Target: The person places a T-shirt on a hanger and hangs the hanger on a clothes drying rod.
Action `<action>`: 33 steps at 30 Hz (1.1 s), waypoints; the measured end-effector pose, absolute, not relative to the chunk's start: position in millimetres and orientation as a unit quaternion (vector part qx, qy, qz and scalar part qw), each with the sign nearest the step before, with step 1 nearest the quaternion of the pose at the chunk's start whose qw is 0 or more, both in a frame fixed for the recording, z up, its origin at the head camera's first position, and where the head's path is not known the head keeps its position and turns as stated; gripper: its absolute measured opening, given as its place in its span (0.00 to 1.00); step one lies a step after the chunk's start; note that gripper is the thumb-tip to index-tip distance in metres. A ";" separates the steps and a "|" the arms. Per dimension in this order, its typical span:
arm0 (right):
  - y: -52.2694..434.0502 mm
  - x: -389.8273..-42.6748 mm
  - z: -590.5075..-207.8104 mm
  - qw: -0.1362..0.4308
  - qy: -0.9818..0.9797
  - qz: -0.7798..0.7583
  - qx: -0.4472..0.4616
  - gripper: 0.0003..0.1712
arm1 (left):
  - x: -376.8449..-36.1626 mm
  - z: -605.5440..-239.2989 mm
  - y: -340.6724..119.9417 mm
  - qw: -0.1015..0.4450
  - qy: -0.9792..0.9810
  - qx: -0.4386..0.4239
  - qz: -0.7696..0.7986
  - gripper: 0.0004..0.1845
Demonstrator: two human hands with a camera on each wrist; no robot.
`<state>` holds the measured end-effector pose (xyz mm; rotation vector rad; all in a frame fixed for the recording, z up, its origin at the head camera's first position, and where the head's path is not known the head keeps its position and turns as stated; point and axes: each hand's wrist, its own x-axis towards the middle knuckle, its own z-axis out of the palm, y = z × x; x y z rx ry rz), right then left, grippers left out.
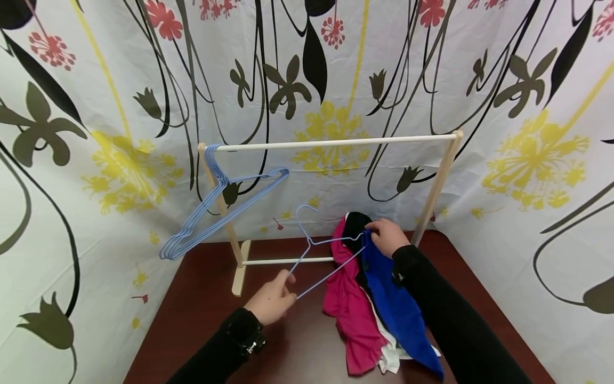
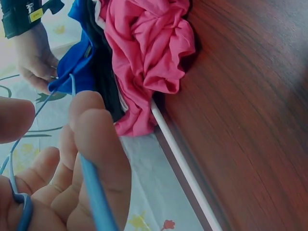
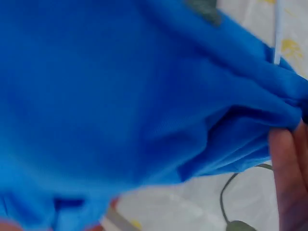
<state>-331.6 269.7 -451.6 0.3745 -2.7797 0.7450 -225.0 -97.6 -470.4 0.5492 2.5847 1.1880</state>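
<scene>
My left hand (image 1: 272, 298) grips one end of a light-blue hanger (image 1: 309, 241), its hook pointing up and away. The hanger's other end reaches into the top edge of a blue garment (image 1: 395, 304). There my right hand (image 1: 387, 238) pinches the cloth. In the left wrist view the fingers of my left hand (image 2: 98, 130) curl about the hanger wire (image 2: 96, 192). The right wrist view is mostly blue cloth (image 3: 120, 106), with part of my right hand (image 3: 288, 163) on its edge. Beneath and beside the blue garment lie pink (image 1: 352, 320), black (image 1: 358, 220) and white (image 1: 390, 361) cloths.
A wooden rack stands at the back of the dark table (image 1: 216, 330), with a top bar (image 1: 336, 143) and a low crossbar (image 1: 288, 261). Several light-blue hangers (image 1: 218, 180) hang at the bar's left end. A flowered curtain (image 1: 120, 256) encloses the table's back and sides.
</scene>
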 end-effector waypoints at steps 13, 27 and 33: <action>257.3 -322.1 -441.9 0.190 -0.941 0.186 0.211 0.06 | -225.7 -465.0 -88.8 0.126 0.881 0.190 0.415 0.16; 232.4 -307.0 -426.4 0.195 -0.925 0.221 0.242 0.05 | -225.8 -464.4 -70.3 0.123 0.877 0.198 0.419 0.17; 223.2 -302.8 -422.6 0.188 -0.916 0.248 0.255 0.04 | -227.0 -464.5 -59.2 0.125 0.874 0.202 0.424 0.17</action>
